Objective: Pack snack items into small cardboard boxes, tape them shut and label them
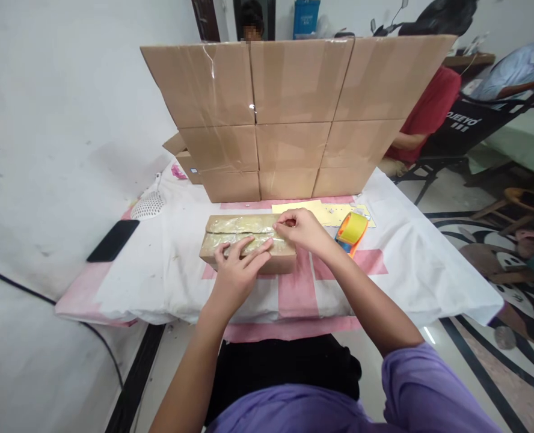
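A small cardboard box (249,224) lies on the cloth-covered table in front of me, with shiny clear tape across its top and a dark seam running lengthwise. My left hand (240,264) rests on the box's near top edge, fingers spread over the tape. At the right end of the top, my right hand (305,230) has thumb and fingers pinched together close to the seam; whatever is between the fingertips is too small to make out. Just right of that hand stands a tape dispenser (352,231) with a yellow roll, orange and blue on its body.
Behind the box rises a wall of stacked, taped cardboard boxes (294,144). Yellow paper sheets (321,211) lie before it. At left are a black phone-like slab (112,240) and a white perforated object (148,205). Other people sit beyond the table, one in a red shirt (433,114).
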Motion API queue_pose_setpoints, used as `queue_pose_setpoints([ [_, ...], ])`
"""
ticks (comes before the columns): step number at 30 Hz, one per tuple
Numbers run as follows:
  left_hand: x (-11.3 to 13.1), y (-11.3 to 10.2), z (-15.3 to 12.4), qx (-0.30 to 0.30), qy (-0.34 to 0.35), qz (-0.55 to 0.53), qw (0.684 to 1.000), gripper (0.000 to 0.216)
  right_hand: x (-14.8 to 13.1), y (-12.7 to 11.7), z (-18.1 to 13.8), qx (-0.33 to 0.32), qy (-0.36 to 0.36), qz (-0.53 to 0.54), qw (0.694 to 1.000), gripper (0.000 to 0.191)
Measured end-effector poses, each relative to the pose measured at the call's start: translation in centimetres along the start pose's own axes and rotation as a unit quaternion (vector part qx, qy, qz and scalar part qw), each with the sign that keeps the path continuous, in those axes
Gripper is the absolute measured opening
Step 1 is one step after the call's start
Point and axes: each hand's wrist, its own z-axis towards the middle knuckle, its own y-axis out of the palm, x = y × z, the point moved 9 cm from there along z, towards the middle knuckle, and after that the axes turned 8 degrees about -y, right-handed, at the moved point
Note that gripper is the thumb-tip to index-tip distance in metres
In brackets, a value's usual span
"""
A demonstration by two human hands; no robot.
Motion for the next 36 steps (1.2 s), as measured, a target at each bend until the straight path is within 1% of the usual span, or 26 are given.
queue_pose_setpoints([
  [3, 0.1, 0.0, 0.0, 0.003, -0.004, -0.005, 1.000, 0.022, 0.1, 0.3, 0.4, -0.014, -0.008, -0.017, 1.000, 0.016],
  [5, 0.2, 0.0, -0.1, 0.002, -0.008, -0.007, 1.000, 0.023, 0.2, 0.0, 0.6, 0.000, -0.018, -0.055, 0.998, 0.010],
  [6, 0.3, -0.1, -0.1, 0.002, -0.010, -0.007, 1.000, 0.024, 0.2, -0.2, 0.7, 0.011, -0.022, -0.074, 0.997, 0.011],
  [9, 0.4, 0.0, -0.2, -0.013, -0.022, -0.007, 1.000, 0.029, 0.7, -0.7, 1.0, 0.031, -0.024, -0.095, 0.995, 0.030],
  [11, 0.3, 0.1, -0.2, -0.033, -0.031, -0.007, 0.999, 0.029, 0.9, -0.7, 1.1, 0.029, -0.031, -0.081, 0.996, 0.036],
  [13, 0.3, 0.0, 0.0, -0.050, -0.039, -0.012, 0.998, 0.025, 0.8, -0.6, 1.2, 0.022, -0.049, -0.057, 0.997, 0.032],
  [16, 0.0, -0.2, 0.7, -0.054, -0.059, -0.013, 0.997, 0.020, 0.6, -0.5, 1.3, 0.015, -0.073, -0.033, 0.997, 0.020],
  [20, -0.4, 0.0, 1.5, -0.065, -0.082, 0.012, 0.994, 0.033, 0.5, -0.2, 1.5, 0.009, -0.085, -0.014, 0.996, 0.004],
  [22, -0.4, 0.1, 1.5, -0.061, -0.084, 0.010, 0.995, 0.035, 0.6, -0.3, 1.5, 0.014, -0.080, 0.020, 0.997, 0.004],
  [24, -0.5, 0.1, 1.4, -0.053, -0.087, 0.002, 0.995, 0.033, 0.3, -0.6, 1.3, 0.032, -0.087, 0.054, 0.994, 0.006],
  [27, -0.5, 0.1, 1.1, -0.052, -0.096, -0.007, 0.994, 0.033, -1.1, -1.5, 0.4, 0.070, -0.132, 0.065, 0.987, 0.008],
  [32, 0.0, 0.4, 1.1, -0.060, -0.106, -0.022, 0.992, 0.032, -2.6, -2.9, -1.5, 0.115, -0.192, 0.004, 0.975, 0.015],
  [34, 0.3, 0.7, 1.2, -0.063, -0.107, -0.024, 0.992, 0.032, -3.0, -3.4, -2.1, 0.113, -0.217, -0.038, 0.969, 0.017],
  [36, 0.3, 0.9, 1.3, -0.064, -0.108, -0.025, 0.992, 0.032, -3.4, -3.4, -2.6, 0.087, -0.241, -0.082, 0.963, 0.018],
])
